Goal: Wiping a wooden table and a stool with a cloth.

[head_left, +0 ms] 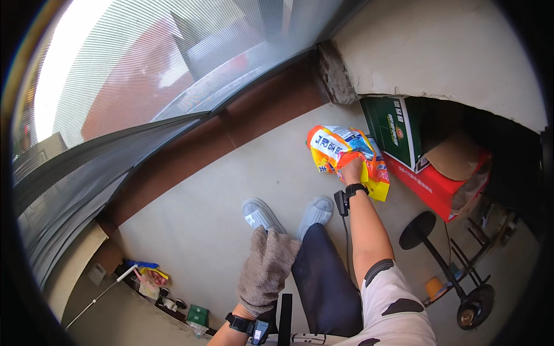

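Note:
My right hand (352, 169) grips the bunched edge of a crumpled orange, yellow and blue plastic packaging bag (329, 145), which bears writing. The bag is at the floor beside the cardboard boxes; I cannot tell whether it rests there or hangs just above. A grey-brown terry cloth or mitt (268, 268) covers my left hand (262, 285) down to the wrist, so its fingers are hidden. That covered hand is in front of my left leg, above the grey slip-on shoe (263, 214).
Right, a green carton (385, 125) sits on a red carton (426, 184) in a wall opening. Below them lies a black metal stand (441, 255). A mesh curtain (181, 65) hangs over a brown sill (225, 129). Lower left are a white pole (101, 296) and a small green box (198, 315).

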{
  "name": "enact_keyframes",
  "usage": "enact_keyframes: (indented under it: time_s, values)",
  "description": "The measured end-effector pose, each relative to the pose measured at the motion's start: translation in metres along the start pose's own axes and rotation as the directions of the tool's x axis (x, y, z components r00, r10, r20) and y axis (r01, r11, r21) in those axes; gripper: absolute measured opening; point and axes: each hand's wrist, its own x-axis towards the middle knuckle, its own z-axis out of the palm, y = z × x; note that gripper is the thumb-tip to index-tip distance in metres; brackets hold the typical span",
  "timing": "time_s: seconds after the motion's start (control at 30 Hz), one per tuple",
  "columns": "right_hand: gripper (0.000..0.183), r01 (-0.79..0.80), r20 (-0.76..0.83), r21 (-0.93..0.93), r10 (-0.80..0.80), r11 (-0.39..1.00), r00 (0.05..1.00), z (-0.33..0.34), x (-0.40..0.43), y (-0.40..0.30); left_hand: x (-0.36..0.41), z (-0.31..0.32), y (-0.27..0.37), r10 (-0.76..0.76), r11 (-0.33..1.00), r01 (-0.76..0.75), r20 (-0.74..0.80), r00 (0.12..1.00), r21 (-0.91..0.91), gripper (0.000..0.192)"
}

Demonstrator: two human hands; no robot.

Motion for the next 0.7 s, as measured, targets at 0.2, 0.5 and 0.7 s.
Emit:
enact_keyframes:
  time_s: [0.2,0.5,0.7]
  values:
    - [0.027,-0.262,0.015,0.065,0.261,0.963,0.965,0.007,0.015,-0.02,0.014,0.018,-0.006,0.055,0.977,-0.065,0.056,0.997,0.201,0.043]
    - [0.034,-0.387,-0.092,0.078,0.393,0.919,0.915,0.007,0.008,-0.039,0.02,0.028,0.004,0.097,0.948,-0.116,0.078,0.992,0.297,0.046]
    - [0.023,-0.331,-0.09,0.091,0.339,0.939,0.936,-0.033,-0.023,-0.05,0.013,0.009,0.026,0.168,0.948,-0.186,0.088,0.982,0.259,0.048]
